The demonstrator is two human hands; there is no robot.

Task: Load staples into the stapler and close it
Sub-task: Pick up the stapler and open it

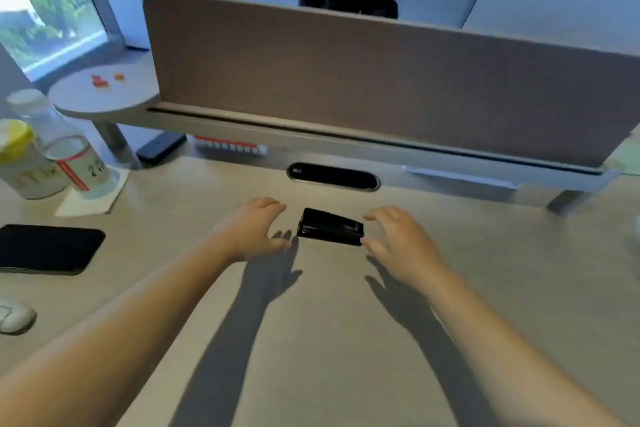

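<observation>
While the black stapler lies shut on the counter, toward the far edge and about halfway along it, the two hands float on either side of it. The left hand is just beside the stapler's left end, with its fingers spread and curled a little, and it holds nothing. The right hand is just beside the right end, also spread and holding nothing. Its thumb looks very close to the stapler's near right corner, maybe touching, but I cannot tell for sure.

The stapler's long side runs left to right, with the right end turned a bit toward the person. So each hand faces one short end. The right hand looks a bit nearer than the left. I think the next job is to grab the stapler from both ends and lift the top open, since it looks closed now.

Some things are hard to see. The picture is a little blurry, so I cannot tell which end of the stapler is the front. I see no staples anywhere near the hands. A dark phone lies flat near the left edge, well apart from the stapler, and two bottles stand by the far left corner.
</observation>
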